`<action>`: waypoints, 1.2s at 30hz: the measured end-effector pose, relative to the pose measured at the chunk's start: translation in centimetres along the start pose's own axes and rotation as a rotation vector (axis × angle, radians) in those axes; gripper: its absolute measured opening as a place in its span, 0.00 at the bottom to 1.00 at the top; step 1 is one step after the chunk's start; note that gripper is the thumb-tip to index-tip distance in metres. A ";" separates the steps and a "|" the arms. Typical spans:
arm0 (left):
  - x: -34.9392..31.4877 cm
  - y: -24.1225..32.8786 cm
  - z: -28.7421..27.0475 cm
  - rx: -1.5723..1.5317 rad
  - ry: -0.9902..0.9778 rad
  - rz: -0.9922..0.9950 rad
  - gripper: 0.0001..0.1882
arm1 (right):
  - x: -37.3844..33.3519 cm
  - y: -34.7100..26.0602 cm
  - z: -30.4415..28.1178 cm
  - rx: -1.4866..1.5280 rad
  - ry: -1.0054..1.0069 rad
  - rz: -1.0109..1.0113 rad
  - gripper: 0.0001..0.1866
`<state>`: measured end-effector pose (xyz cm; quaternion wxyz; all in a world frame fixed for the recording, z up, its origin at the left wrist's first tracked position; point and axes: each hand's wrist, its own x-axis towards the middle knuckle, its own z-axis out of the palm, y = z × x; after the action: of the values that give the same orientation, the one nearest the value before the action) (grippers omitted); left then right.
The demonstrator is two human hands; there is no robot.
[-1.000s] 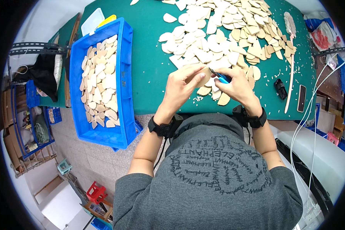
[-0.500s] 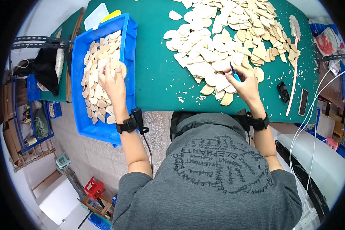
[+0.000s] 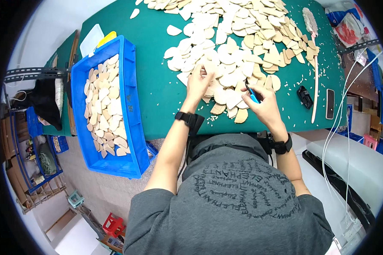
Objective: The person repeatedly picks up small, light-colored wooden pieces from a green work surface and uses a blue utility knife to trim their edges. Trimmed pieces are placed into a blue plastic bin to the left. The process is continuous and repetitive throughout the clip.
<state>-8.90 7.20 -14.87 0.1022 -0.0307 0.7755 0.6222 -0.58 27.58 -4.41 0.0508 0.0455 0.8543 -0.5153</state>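
Observation:
My left hand [image 3: 198, 83] is over the near left part of a large pile of flat, rounded cream and tan pieces [image 3: 225, 55]. Its fingers are half curled, with a gap between thumb and forefinger and no piece visible between them. At the pile's near edge, my right hand [image 3: 264, 104] is closed around a slim tool with a blue handle [image 3: 254, 96] and a dark tip; its exact kind is hard to make out. To the left, a blue plastic crate [image 3: 130, 102] contains many similar flat pieces [image 3: 104, 106].
Small pale chips [image 3: 212, 120] are scattered on the green tabletop [image 3: 153, 55]. Right of the pile lie a black object [image 3: 304, 97], a long stick with a fuzzy head [image 3: 315, 76] and a phone [image 3: 330, 104]. White cables [image 3: 342, 102] hang at the right.
My left hand has moved right, from above the crate, where a piece was at its fingers, to the pile. My right hand keeps its hold on the blue-handled tool. The view has shifted.

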 end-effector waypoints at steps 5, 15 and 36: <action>-5.9 6.8 -2.9 -0.203 -0.237 -0.100 0.16 | 0.7 -1.7 0.6 -0.118 -0.043 -0.124 0.17; -9.9 10.1 -4.6 -0.046 -0.176 0.140 0.15 | 1.6 -4.2 1.3 -0.066 -0.230 -0.318 0.16; -10.8 12.0 -5.4 0.123 -0.174 0.237 0.15 | 1.0 -4.1 2.0 -0.062 -0.163 -0.444 0.15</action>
<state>-1.10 3.80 -0.16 0.0966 0.1211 0.7985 0.5817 -1.99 23.93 -1.83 0.0063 -0.1870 0.8519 -0.4892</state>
